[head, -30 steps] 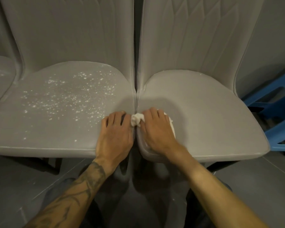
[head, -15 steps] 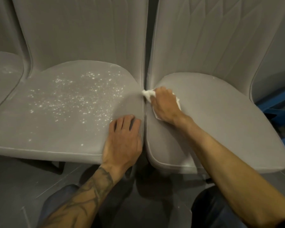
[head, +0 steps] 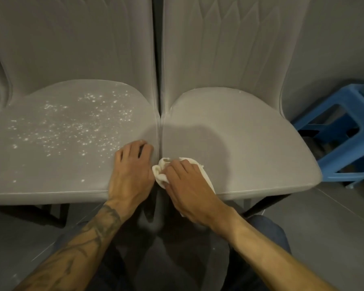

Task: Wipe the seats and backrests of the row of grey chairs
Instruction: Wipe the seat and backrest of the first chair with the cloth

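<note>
Grey seat [head: 240,143]: right hand [head: 189,185] grips white cloth [head: 159,172] at its inner edge; left hand [head: 132,171] flat on speckled seat [head: 40,175]

No legible text, labels, brands or numbers, grey chairs [head: 229,133] plain, blue stool [head: 349,164] unmarked

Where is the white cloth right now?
In the head view, the white cloth is under the right hand at the front left edge of the right chair seat, next to the left hand resting on the speckled seat.
</note>
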